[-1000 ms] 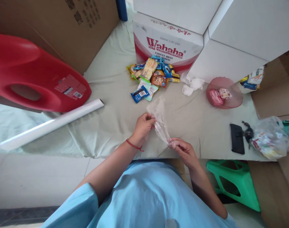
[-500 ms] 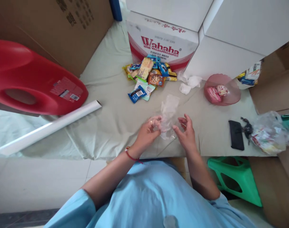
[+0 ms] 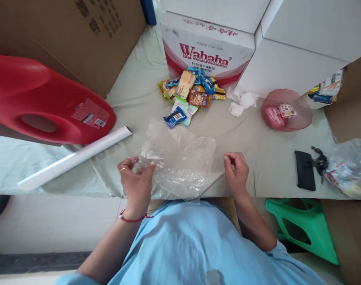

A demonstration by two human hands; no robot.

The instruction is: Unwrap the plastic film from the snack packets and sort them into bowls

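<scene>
A thin, clear plastic bag (image 3: pixel 183 158) lies spread out and crinkled on the cloth in front of me. My left hand (image 3: pixel 137 178) is at its left edge, the film caught between thumb and fingers. To the right of the bag, a small gap away from its visible edge, my right hand (image 3: pixel 237 172) is closed with thumb and index finger pressed together. Whatever it may hold is hidden. Just beyond the bag sits a pile of small wrapped snacks (image 3: pixel 185 85), with a blue packet (image 3: pixel 174 117) nearest to me.
A white roll (image 3: pixel 76 158) and a red jug (image 3: pixel 50 103) lie on the left. A Wahaha carton (image 3: pixel 210 49) stands behind the snacks. Rightward are crumpled tissues (image 3: pixel 242 103), a pink bowl (image 3: pixel 301 113) with packets, a black phone (image 3: pixel 305 170), keys and a filled plastic bag (image 3: pixel 350 168).
The bag has gone from a narrow bunched strip to a wide spread sheet. My left hand has moved left with its edge, while my right hand has closed.
</scene>
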